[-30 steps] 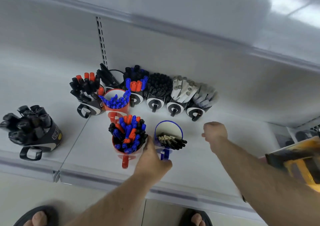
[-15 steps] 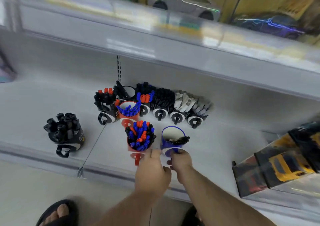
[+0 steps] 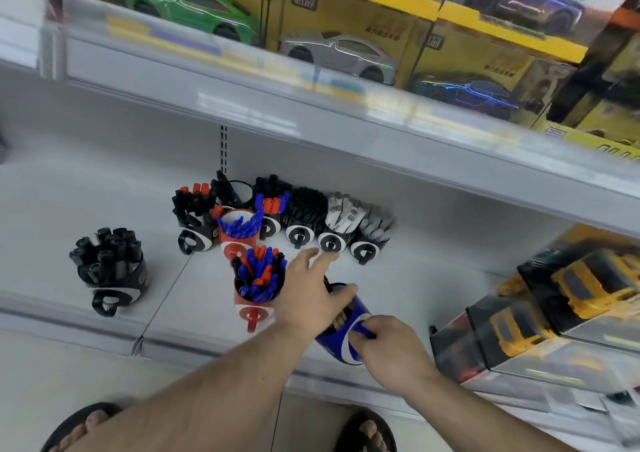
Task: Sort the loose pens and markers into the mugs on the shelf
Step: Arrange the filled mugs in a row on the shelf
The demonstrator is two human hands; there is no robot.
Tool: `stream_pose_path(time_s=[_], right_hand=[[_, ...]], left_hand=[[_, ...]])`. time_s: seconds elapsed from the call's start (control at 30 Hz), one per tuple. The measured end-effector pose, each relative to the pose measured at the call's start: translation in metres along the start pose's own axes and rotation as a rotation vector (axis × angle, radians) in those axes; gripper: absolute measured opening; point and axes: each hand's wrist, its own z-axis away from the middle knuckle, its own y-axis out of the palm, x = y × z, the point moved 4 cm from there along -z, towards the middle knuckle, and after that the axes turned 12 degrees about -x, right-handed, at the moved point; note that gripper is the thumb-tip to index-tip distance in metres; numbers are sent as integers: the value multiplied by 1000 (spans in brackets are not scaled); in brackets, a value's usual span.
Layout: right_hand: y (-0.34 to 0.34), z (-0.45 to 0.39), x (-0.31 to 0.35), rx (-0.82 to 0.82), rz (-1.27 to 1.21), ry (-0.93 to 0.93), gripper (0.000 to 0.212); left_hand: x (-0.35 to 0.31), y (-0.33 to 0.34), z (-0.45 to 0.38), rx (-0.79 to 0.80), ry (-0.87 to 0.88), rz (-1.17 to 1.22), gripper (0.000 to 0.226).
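Gripping the handle, the right hand (image 3: 389,344) is now tilting the blue mug (image 3: 341,327) off the shelf (image 3: 104,188) (upright before), near edge, right of the red mug (image 3: 258,289); the left hand (image 3: 310,296), fingers loosely spread, is covering its mouth.

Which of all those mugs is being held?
The blue mug at the shelf's front edge: the right hand grips its handle, tilting it; the rest stand untouched.
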Motion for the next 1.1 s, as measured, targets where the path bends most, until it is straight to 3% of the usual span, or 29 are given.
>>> stream_pose_path(time_s=[0.1,0.2,0.33,0.43,0.57,0.67,0.77,0.87,0.93,1.0,1.1], right_hand=[[-8,7,1,-10,-69,21,28],[-14,6,-1,-14,-283,124,25],[-14,3,-5,-14,-394,214,23],[-14,-1,-8,-29,-429,243,22],[-7,-4,-7,-5,-476,280,21],[0,-8,-5,15,-516,312,21],[2,-16,-1,24,-596,329,18],[7,-28,4,29,-636,344,22],[15,-40,6,29,-680,370,27],[33,-55,7,53,-709,400,28],[50,-73,6,21,-742,435,26]], left_hand=[[1,-11,-17,-80,-4,-7,9],[2,-22,-32,-5,-98,-101,17],[-11,-20,-42,181,6,-175,23],[-14,-15,-47,273,64,-139,10],[-1,-8,-53,332,-56,-43,15],[-2,-9,-57,335,-164,105,33],[-3,-30,-66,162,-287,279,35],[17,-65,-58,-261,-420,420,11],[44,-82,-34,-487,-559,423,6],[83,-85,-7,-576,-707,343,6],[116,-76,18,-487,-836,222,5]])
